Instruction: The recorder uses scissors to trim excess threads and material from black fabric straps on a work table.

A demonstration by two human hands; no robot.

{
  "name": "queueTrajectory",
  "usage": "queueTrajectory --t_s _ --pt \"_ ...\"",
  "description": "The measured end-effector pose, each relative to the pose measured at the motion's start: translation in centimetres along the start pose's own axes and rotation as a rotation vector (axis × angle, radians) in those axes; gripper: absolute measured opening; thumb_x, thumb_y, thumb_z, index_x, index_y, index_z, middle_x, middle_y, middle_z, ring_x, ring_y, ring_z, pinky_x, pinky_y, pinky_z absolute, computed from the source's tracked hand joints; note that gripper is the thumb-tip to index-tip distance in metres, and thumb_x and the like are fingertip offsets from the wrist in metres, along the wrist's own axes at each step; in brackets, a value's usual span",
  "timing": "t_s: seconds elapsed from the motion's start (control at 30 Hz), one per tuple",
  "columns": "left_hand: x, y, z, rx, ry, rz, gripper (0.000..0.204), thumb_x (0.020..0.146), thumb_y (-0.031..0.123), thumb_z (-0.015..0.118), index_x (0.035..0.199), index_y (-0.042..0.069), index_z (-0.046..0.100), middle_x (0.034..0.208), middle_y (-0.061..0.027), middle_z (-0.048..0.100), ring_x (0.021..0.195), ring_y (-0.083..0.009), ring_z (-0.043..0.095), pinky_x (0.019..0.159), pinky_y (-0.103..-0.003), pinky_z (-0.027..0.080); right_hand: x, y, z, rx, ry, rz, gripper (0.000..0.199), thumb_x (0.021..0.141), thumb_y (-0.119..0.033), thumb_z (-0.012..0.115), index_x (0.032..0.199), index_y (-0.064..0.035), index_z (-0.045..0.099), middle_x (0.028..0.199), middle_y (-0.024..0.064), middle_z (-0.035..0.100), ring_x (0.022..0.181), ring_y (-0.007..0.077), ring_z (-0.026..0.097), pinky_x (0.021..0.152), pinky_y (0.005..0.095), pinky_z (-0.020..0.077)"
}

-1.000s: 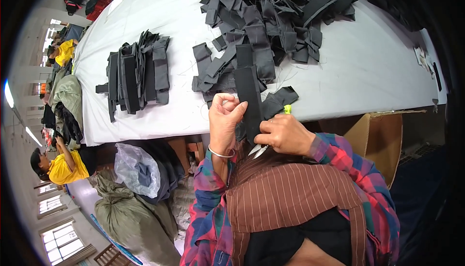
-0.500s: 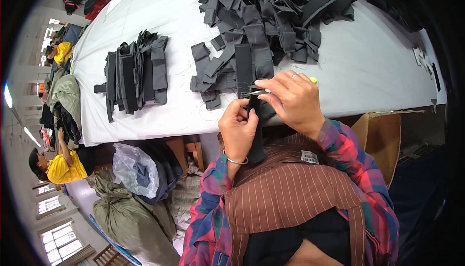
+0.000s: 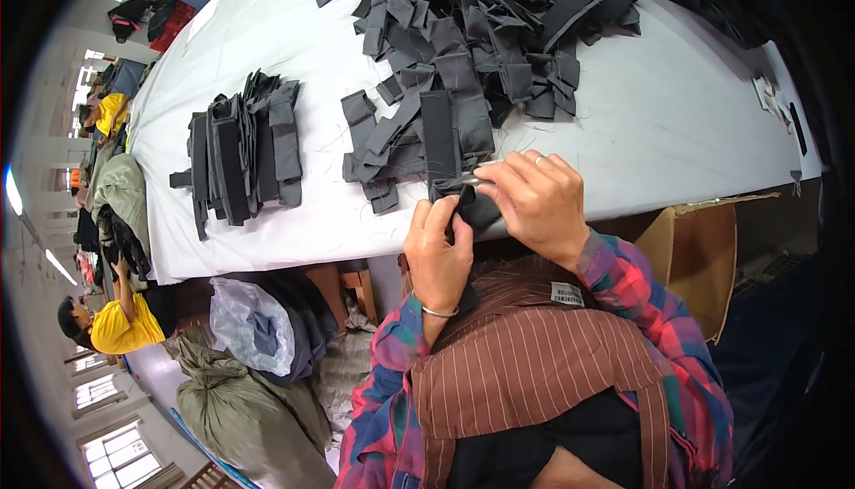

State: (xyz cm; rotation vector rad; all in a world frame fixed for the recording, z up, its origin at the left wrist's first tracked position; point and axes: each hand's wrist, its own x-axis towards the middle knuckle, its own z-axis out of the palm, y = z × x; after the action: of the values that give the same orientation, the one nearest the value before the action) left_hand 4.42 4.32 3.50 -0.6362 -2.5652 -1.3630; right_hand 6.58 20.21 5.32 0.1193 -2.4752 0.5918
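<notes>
At the table's near edge my left hand (image 3: 438,256) is closed, thumb and fingers pinching a dark fabric strip (image 3: 481,211). My right hand (image 3: 540,202) is closed on small metal thread snips (image 3: 471,181), mostly hidden by the fingers; the silvery tip meets the cloth just above my left fingertips. Beyond the hands lies another upright black strip (image 3: 437,133), at the near side of a loose heap of dark grey strips (image 3: 472,52). To the left, a row of similar strips (image 3: 233,155) lies side by side in a neater bundle.
The strips lie on a white-covered table (image 3: 329,222). An open cardboard box (image 3: 695,266) stands below its edge at right. Sacks (image 3: 240,400) and a plastic-wrapped bundle (image 3: 254,329) sit at lower left. A person in yellow (image 3: 125,321) works at far left.
The held strip is now bunched up at my left fingertips, where it hung down over my palm before. The snips' tip has moved slightly lower, and the view has shifted a little.
</notes>
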Motion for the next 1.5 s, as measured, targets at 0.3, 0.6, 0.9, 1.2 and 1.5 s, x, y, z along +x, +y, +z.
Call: queueTrajectory --t_s 0.3,0.6,0.9,1.2,1.5 --pt "0.5 0.3 -1.0 0.081 -0.022 0.117 0.052 0.069 -0.012 0.059 0.113 0.015 0.068 0.071 -0.0076 0.038 0.058 -0.0223 0.047 0.054 -0.035 0.043 1.6 1.7 -2.9 0.458 -0.177 0.319 0.017 0.079 -0.014 0.070 0.094 -0.0049 0.068 0.081 0.0082 0.066 0.068 0.0194 0.062 0.062 0.0306 0.0471" --pt "1.1 0.4 -1.5 0.023 0.114 0.176 0.037 0.065 -0.016 0.061 0.088 0.010 0.073 0.070 -0.0044 0.036 0.059 -0.0160 0.043 0.050 -0.029 0.036 0.6 1.2 -3.8 0.456 -0.261 0.118 0.018 0.077 -0.011 0.071 0.094 -0.0068 0.070 0.079 0.0073 0.066 0.068 0.0248 0.061 0.061 0.0326 0.0471" --pt "1.0 0.5 -1.7 0.038 0.123 0.197 0.034 0.065 -0.015 0.063 0.088 0.009 0.073 0.070 -0.0045 0.037 0.059 -0.0158 0.043 0.050 -0.029 0.036 0.3 0.4 -3.6 0.442 -0.335 0.089 0.019 0.079 -0.011 0.069 0.098 -0.0149 0.072 0.070 0.0046 0.058 0.061 0.0222 0.057 0.054 0.0329 0.0429" --pt "1.0 0.7 -1.9 0.024 0.156 0.121 0.034 0.066 -0.015 0.063 0.087 0.010 0.073 0.069 -0.0036 0.038 0.059 -0.0148 0.043 0.050 -0.028 0.034 -1.0 -0.5 -2.4 0.363 -0.265 0.097 0.025 0.083 -0.006 0.063 0.102 -0.0190 0.073 0.064 0.0038 0.047 0.057 0.0185 0.049 0.052 0.0307 0.0385" --pt "1.2 -0.2 -2.2 -0.099 0.219 0.038 0.031 0.067 -0.014 0.064 0.084 0.011 0.074 0.068 -0.0018 0.040 0.062 -0.0136 0.042 0.053 -0.026 0.032 -1.3 0.1 -2.2 0.985 -0.243 0.332 0.024 0.089 -0.003 0.059 0.111 -0.0048 0.067 0.101 0.0096 0.068 0.089 0.0146 0.062 0.077 0.0266 0.0485"
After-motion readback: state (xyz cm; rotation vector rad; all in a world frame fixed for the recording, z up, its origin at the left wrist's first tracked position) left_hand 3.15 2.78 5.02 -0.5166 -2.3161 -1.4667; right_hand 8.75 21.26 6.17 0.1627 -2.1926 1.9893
